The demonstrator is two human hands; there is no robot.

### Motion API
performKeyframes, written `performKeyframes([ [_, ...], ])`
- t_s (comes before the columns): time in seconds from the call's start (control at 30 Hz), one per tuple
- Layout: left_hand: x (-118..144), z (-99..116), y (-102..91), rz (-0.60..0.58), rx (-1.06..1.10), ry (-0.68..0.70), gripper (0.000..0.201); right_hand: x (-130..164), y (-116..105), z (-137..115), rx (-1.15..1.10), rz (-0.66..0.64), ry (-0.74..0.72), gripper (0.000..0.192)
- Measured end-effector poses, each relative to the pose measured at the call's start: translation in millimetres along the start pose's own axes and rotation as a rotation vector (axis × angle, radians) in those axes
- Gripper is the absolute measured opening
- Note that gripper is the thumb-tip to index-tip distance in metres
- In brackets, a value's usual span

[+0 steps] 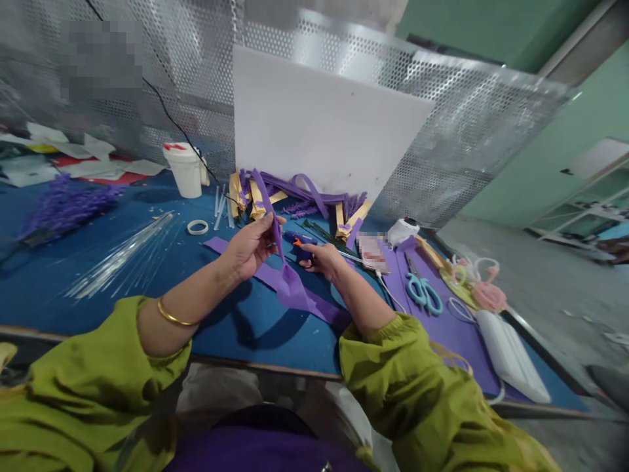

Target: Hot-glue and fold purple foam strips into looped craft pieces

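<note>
My left hand (250, 248) pinches a long purple foam strip (289, 285) and holds it up over the blue table (88, 308); the strip's lower end droops onto the table. My right hand (322, 257) grips a blue glue gun (298, 240) with an orange trigger, its tip close to the strip just right of my left hand. Another flat purple strip (221, 246) lies under both hands.
A pile of purple and yellow-backed strips (295, 196) sits against a white board (319, 137). Nearby are clear glue sticks (118, 259), a tape roll (197, 227), a white tub (185, 169), teal scissors (423, 292), purple flower sprigs (63, 204) and a perforated metal screen (466, 131).
</note>
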State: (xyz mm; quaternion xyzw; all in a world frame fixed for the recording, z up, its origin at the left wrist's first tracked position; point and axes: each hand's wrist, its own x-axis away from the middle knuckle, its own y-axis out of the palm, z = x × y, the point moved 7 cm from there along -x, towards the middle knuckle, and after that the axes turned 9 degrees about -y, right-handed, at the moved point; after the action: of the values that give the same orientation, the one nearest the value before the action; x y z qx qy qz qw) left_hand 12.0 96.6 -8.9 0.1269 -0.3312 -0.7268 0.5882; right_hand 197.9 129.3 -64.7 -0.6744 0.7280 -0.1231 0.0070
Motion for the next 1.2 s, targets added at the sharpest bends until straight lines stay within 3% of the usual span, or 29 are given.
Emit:
performKeyframes([
  [0.13,1,0,2.4,-0.019,0.015,0.001,0.021,6,5,-1,-0.251,0.014,-0.044,0.016],
  [0.4,1,2,2.1,0.005,0.023,-0.012,0.020,15,7,-18,-0.515,0.134,-0.275,0.052],
  [0.5,0,2,1.0,0.003,0.023,-0.018,0.018,19,0,-31,-0.578,0.151,-0.431,0.045],
  [0.67,-1,1,-1.2,0.012,0.019,-0.014,0.015,26,-9,-39,-0.689,0.120,-0.406,0.039],
  [0.87,0,5,-5.1,0.091,0.048,0.007,0.011,45,-9,-61,-0.606,-0.001,-0.516,0.036],
  [1.07,0,5,-7.7,0.165,0.066,-0.014,0.021,57,0,-66,-0.625,-0.130,-0.449,0.037],
  [1.2,0,6,-11.2,0.191,0.071,0.003,0.018,69,8,-75,-0.538,-0.244,-0.549,0.037],
])
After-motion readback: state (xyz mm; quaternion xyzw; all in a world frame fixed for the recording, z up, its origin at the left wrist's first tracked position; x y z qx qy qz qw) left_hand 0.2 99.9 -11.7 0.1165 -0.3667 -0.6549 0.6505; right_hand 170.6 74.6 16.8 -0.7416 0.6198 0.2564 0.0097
